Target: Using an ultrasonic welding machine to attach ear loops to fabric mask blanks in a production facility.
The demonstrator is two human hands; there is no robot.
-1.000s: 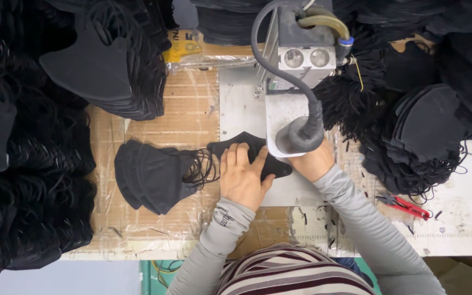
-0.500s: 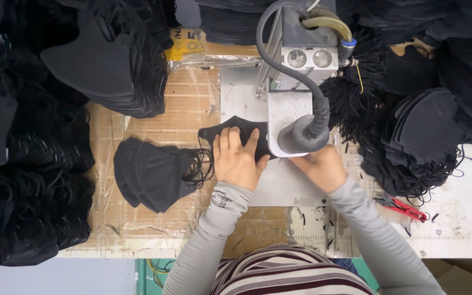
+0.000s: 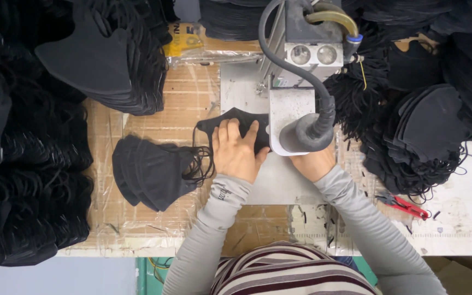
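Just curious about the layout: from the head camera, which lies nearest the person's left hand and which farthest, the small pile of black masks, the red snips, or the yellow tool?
1. Small pile of black masks, just left of the left hand.
2. Yellow tool, at the far edge.
3. Red snips, far right.

Even overhead light is coming from above, bright on the metal plate (image 3: 244, 90) and white bench edge (image 3: 465, 218). Black mask piles (image 3: 23, 164) are losing detail in dark blobs. Plastic film (image 3: 105, 142) is glaring slightly. Soft shadows are falling under the machine head (image 3: 301, 128). Focus is staying sharp centrally, edges bending mildly.
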